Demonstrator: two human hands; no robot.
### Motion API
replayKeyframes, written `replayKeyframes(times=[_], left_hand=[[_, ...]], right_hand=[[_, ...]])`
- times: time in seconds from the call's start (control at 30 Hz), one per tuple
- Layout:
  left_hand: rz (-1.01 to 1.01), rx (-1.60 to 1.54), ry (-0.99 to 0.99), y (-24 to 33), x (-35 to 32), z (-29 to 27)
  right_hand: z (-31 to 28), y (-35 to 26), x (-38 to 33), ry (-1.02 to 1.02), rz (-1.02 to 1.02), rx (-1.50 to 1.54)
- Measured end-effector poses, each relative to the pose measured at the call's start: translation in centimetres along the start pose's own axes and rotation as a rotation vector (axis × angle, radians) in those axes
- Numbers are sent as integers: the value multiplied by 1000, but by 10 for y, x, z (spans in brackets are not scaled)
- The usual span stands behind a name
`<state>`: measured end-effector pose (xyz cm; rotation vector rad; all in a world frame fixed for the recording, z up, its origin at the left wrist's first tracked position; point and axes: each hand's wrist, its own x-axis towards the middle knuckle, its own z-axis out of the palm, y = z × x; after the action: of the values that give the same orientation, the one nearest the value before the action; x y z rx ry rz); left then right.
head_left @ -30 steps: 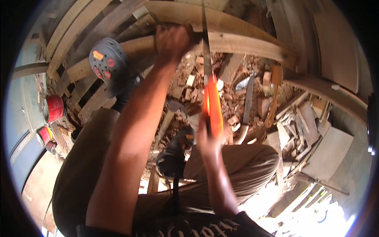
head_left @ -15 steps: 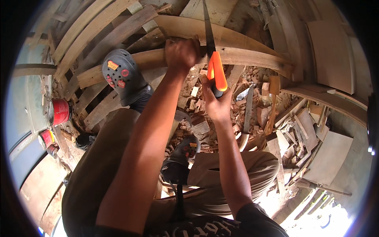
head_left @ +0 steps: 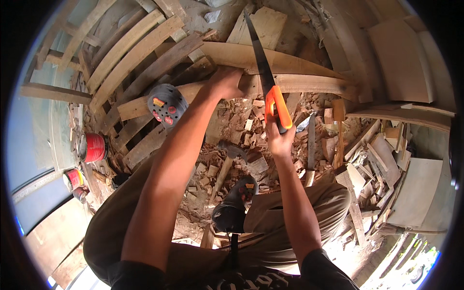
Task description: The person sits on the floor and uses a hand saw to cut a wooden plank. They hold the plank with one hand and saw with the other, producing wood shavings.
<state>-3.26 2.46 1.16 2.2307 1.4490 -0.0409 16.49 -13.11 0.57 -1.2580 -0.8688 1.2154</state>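
Observation:
A long narrow wooden plank lies crosswise in front of me. My left hand is closed over it, thumb on the near side; its fingertips are hidden. Wrapped round the orange and black handle of a handsaw is my right hand. The saw's dark blade points away from me, crosses the plank just right of my left hand and leans a little left at its far end. My foot in a grey clog rests on the plank's left part.
A hammer and a machete lie among wood chips on the ground. Slatted boards stand at the far left, near a red can. Wood scraps are heaped at the right.
My view has shifted, so most things sit lower and further right. The saw has drawn slightly toward me and tilted, with more blade showing. My left thumb is now spread lower along the plank.

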Motion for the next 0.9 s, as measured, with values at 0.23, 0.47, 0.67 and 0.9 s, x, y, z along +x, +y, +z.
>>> replayKeyframes(times=[0.23, 0.47, 0.67, 0.9], left_hand=[[-95, 150, 241, 33, -32, 27], [-87, 258, 260, 46, -41, 31], [-97, 423, 390, 39, -45, 60], [-72, 395, 596, 45, -41, 69]], right_hand=[[-24, -56, -34, 56, -68, -119], [-43, -7, -92, 116, 22, -97], [-39, -12, -81, 84, 183, -112], [-33, -6, -89, 75, 67, -102]])
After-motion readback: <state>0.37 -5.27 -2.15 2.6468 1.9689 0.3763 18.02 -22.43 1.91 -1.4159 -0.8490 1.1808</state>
